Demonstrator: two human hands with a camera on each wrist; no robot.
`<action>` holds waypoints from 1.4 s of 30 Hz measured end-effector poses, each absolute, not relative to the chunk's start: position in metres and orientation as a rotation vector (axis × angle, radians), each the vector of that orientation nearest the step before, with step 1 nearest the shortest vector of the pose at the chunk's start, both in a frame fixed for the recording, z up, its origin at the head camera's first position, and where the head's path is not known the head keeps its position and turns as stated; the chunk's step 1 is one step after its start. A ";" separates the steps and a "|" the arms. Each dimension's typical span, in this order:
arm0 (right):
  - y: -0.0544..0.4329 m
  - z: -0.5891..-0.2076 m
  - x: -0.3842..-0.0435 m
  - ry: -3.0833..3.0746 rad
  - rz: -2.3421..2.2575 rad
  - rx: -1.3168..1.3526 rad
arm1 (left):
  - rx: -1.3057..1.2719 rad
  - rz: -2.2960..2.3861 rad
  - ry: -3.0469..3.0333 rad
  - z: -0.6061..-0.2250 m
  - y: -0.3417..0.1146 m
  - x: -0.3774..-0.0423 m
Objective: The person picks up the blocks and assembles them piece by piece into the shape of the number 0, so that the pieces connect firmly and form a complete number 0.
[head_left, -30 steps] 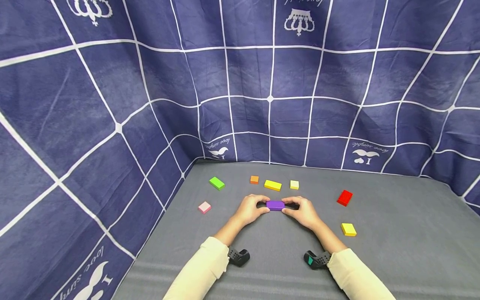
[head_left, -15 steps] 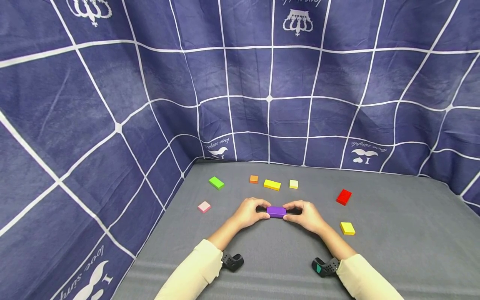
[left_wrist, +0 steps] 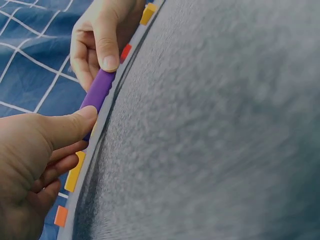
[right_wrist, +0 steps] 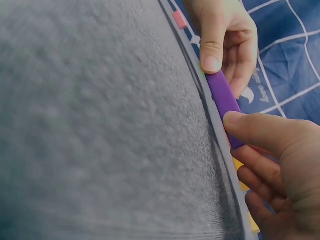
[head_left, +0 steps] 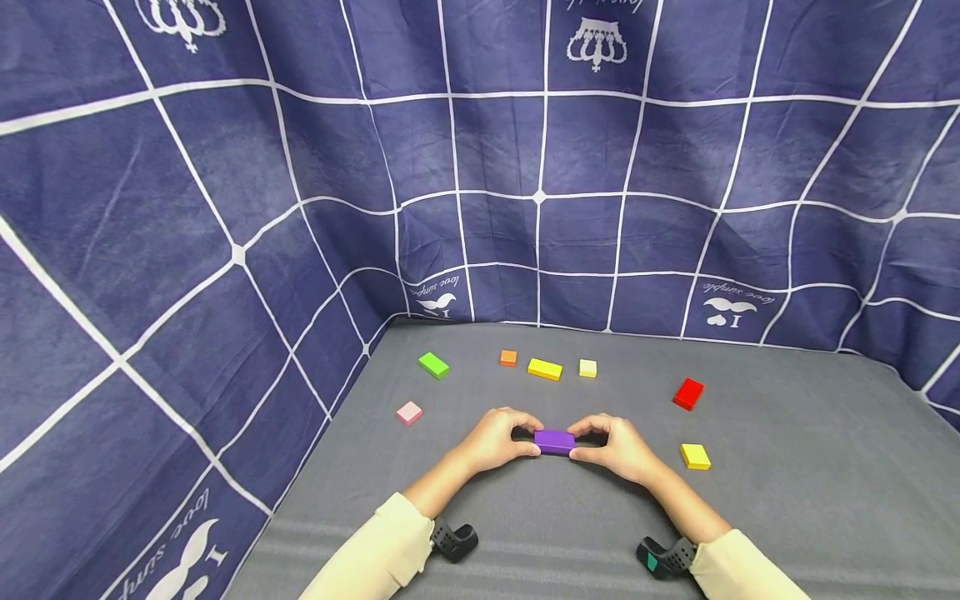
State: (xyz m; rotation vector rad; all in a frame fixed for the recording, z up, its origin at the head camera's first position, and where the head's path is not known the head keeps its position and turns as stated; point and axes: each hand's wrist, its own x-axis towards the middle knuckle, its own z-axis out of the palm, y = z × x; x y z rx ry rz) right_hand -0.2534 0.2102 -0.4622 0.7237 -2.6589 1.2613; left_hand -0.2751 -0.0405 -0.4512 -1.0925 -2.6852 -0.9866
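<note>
A purple block, long and flat-sided, is pinched at both ends near the middle of the grey table. My left hand grips its left end between thumb and fingers. On the right end, my right hand does the same. In the left wrist view the purple block stretches between the two thumbs. The right wrist view shows the purple block too, with thumbs on its near side and fingers behind, partly hidden.
Behind the hands lie an orange block, a yellow block and a pale yellow block. To the left are green and pink blocks; red and yellow blocks lie right. A blue checked cloth hangs behind.
Both hands have drawn the purple block toward the body, down in the head view, keeping hold of both ends. The wrists have spread farther apart. The other blocks stay put.
</note>
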 end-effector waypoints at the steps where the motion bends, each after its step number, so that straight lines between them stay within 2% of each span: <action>1: 0.210 -0.462 -0.252 -2.659 1.253 0.727 | -1.098 -0.979 -2.682 -0.451 -0.041 -0.274; 24: 0.203 -0.463 -0.224 -2.684 1.177 0.744 | -1.163 -0.953 -2.662 -0.456 -0.043 -0.250; 42: 0.204 -0.470 -0.223 -2.645 1.177 0.796 | -1.147 -1.093 -2.597 -0.467 -0.047 -0.250</action>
